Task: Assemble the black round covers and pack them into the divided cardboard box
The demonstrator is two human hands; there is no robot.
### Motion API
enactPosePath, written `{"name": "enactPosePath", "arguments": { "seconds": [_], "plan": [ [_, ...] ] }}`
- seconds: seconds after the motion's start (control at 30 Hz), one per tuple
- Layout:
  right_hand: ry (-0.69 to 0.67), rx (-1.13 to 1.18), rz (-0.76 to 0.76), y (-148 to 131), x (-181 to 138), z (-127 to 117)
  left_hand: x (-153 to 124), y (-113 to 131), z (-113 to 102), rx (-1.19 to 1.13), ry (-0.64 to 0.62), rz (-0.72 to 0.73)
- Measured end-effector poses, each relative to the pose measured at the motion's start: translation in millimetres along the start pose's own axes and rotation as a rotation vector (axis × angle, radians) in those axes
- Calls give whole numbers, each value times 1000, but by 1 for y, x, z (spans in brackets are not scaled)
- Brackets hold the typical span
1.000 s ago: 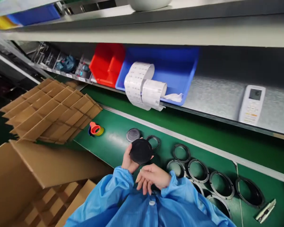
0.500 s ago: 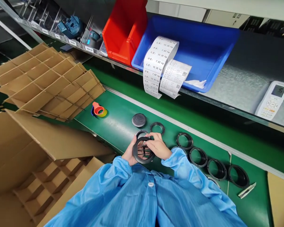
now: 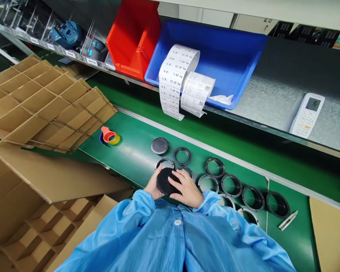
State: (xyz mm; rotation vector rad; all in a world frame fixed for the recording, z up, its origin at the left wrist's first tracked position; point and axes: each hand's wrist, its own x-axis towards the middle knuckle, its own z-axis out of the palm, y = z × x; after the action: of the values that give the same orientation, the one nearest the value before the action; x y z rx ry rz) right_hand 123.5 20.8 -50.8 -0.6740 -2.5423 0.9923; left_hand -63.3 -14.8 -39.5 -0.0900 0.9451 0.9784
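A round black disc part (image 3: 164,179) sits between both my hands just above the green conveyor belt (image 3: 136,151). My left hand (image 3: 152,186) cups its left edge with fingers curled under it. Over the disc's right side lies my right hand (image 3: 185,187), fingers pressed on its face. Several black rings (image 3: 182,155) lie on the belt close behind and to the right of my hands. A grey round cap (image 3: 159,145) rests further back on the belt.
Cardboard dividers (image 3: 48,109) and an open carton (image 3: 45,215) stand at left. A tape roll (image 3: 109,136) lies on the belt. Behind are a red bin (image 3: 133,37), a blue tray (image 3: 229,56) with label strips (image 3: 175,81), a white remote (image 3: 307,115) and a small metal tool (image 3: 287,220).
The part showed a grilled open side half a second ago; now its solid black face is up. My right hand has moved onto that face. The camera view shifted slightly.
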Motion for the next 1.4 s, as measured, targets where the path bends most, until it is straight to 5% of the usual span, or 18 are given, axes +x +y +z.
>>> {"name": "enactPosePath", "arguments": {
  "seconds": [0.13,0.27,0.37,0.5,0.67,0.83,0.93,1.03,1.2,1.3,1.4],
  "plan": [
    [-180,102,182,14,15,5,9,-6,1,75,30,-78],
    [-292,119,127,24,41,7,13,1,4,50,29,-38],
    [-177,18,129,44,62,6,18,12,-2,-4,23,-2],
    [112,-256,476,91,89,2,26,28,-20,8,157,62],
    [42,-400,462,132,106,7,28,40,-40,-23,294,74],
    [130,-447,413,129,120,0,26,37,-56,1,397,79],
    [217,-446,385,127,131,-4,30,39,-70,171,513,192],
    [131,-425,367,133,133,3,40,53,-72,311,619,386],
    [-50,-513,410,142,119,15,76,86,-36,568,610,739],
    [-97,-575,495,151,119,19,118,114,-25,1414,451,603],
    [3,-564,627,153,124,18,148,135,-26,1617,480,495]
  ]
}}
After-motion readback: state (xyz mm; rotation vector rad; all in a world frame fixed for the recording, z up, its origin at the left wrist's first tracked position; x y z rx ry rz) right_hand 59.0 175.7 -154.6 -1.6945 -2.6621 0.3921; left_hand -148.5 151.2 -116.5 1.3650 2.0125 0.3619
